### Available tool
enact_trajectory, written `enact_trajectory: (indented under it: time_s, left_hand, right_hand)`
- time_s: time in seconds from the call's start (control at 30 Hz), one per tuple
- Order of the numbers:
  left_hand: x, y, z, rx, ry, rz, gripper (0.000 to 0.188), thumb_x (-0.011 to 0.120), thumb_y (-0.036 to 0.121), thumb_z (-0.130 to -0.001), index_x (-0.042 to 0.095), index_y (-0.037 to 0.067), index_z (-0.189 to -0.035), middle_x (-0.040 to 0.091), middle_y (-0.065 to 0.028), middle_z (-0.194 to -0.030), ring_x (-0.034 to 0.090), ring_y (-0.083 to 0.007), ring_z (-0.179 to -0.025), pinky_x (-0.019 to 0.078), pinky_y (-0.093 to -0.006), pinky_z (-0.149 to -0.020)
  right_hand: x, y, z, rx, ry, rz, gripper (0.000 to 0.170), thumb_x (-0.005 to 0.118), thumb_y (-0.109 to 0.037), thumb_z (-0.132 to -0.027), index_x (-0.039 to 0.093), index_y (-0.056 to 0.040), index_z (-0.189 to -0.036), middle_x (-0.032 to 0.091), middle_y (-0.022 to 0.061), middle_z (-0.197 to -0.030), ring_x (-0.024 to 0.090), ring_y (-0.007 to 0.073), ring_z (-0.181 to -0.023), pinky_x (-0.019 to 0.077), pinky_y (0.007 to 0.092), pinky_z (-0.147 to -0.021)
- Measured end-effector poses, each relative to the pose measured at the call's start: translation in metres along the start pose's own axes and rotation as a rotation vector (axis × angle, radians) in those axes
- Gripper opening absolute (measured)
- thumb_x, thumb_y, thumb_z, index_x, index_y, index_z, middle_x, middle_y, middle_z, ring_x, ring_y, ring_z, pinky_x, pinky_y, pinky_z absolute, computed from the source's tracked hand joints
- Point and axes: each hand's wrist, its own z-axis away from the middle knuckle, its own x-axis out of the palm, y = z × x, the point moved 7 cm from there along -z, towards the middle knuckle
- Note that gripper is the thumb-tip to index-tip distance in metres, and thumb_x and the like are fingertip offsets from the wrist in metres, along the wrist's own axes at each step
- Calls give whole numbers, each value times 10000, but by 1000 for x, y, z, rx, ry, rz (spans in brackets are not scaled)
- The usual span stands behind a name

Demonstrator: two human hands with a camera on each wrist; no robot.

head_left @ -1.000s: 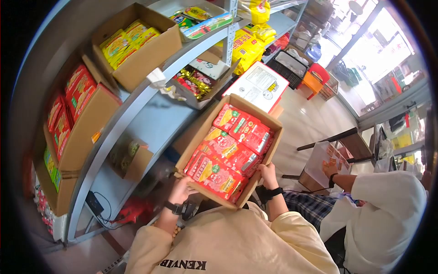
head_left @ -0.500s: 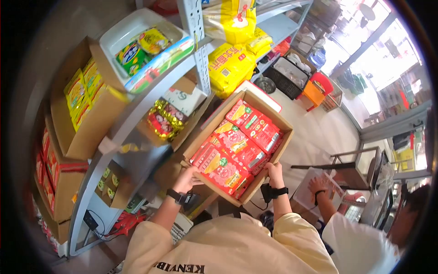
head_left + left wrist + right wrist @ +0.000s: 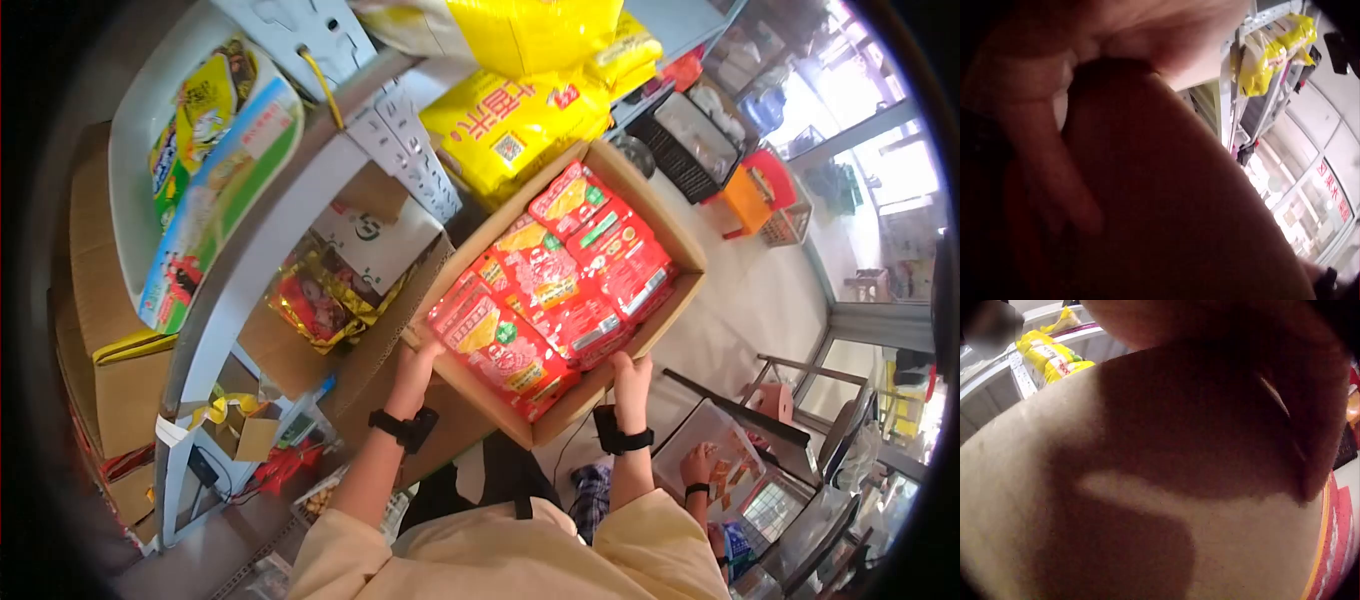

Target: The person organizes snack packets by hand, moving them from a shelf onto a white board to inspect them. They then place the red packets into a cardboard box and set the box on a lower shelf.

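An open cardboard box (image 3: 484, 395) filled with red snack packets (image 3: 545, 280) is held tilted in front of the body in the head view. My left hand (image 3: 413, 372) grips its near left corner; my right hand (image 3: 631, 388) grips the near right side, thumb at the rim. In the left wrist view the left hand (image 3: 1047, 125) lies along the dark underside of the box (image 3: 1166, 187), one finger stretched on it. The right wrist view has the right hand (image 3: 1241, 337) against the cardboard (image 3: 1054, 506). Most fingertips are hidden in the head view.
At left a shelf (image 3: 250, 230) carries a white tray (image 3: 130, 170) of packets and a carton of gold-red packets (image 3: 315, 300). Yellow sacks (image 3: 520, 120) lie beyond the box. A black crate (image 3: 680, 150), an orange stool (image 3: 745, 205) and another person's hand (image 3: 697, 465) are at right.
Both hands have carried the box up and to the right in the head view, closer to the yellow sacks. The shelf looks nearer, and the other person's white sleeve has left the view.
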Motion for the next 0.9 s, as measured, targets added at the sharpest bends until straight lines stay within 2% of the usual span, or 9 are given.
enact_trajectory:
  time_s: [0.1,0.13,0.27,0.37,0.5,0.7,0.8,0.83,0.9]
  left_hand:
    - [2,4,1,-103,16,18,428,518,98,-749,487,-9,-1163,553,-62,-1103,530,-166,-1010,402,-301,-884]
    - [1,1,-3,-120,-7,17,418,522,98,-748,500,-9,-1152,564,-57,-1087,530,-172,-1017,396,-300,-891]
    - [2,7,-9,-86,-9,45,467,529,109,-730,461,2,-1179,546,-63,-1103,538,-176,-994,413,-298,-868]
    - [7,22,-3,-250,-43,21,473,532,117,-730,448,38,-1189,541,-61,-1095,549,-173,-972,461,-314,-812]
    - [5,19,-4,-195,-48,-38,493,531,185,-743,416,110,-1216,541,-58,-1075,570,-176,-943,529,-390,-687]
    - [9,19,-7,-226,-112,-24,494,549,285,-794,426,81,-1228,529,-99,-1141,569,-258,-990,507,-432,-770]
    - [12,26,4,-219,-99,-42,579,562,332,-804,357,82,-1285,478,-128,-1213,543,-293,-1032,498,-448,-802]
    - [11,25,7,-210,-134,-37,667,575,398,-805,286,97,-1326,424,-149,-1268,510,-317,-1081,486,-452,-832]
    - [6,16,8,-241,-179,-26,805,590,436,-793,153,126,-1395,398,-164,-1297,480,-350,-1119,472,-459,-856]
  right_hand:
    - [1,13,-1,62,-17,-62,387,515,-45,-728,476,10,-1108,579,74,-856,535,139,-727,449,262,-650]
    - [3,2,2,69,-13,-80,388,514,-40,-727,476,13,-1110,578,76,-865,534,139,-737,448,261,-658]
    - [7,-3,0,14,-49,-150,395,514,-39,-719,475,35,-1105,570,91,-925,533,151,-811,441,270,-717]
    - [9,-6,-1,5,-58,-112,399,517,-45,-715,475,39,-1103,571,94,-934,536,160,-822,442,276,-727]
    - [9,-1,-5,13,-83,-50,392,518,-51,-715,482,37,-1095,577,91,-916,543,168,-815,448,285,-730]
    - [7,-9,-11,-37,-71,52,324,535,-91,-727,507,34,-1025,589,100,-863,557,177,-770,458,302,-693]
    - [8,-9,-14,-73,-112,-3,329,551,-108,-739,507,43,-1027,594,107,-865,565,176,-784,458,306,-697]
    - [7,-8,-15,-54,-140,109,404,568,-125,-759,470,48,-1111,592,154,-922,585,234,-833,461,325,-708]
    - [2,-40,3,-331,49,257,510,584,-129,-764,410,36,-1214,554,215,-1063,545,312,-996,433,363,-832]
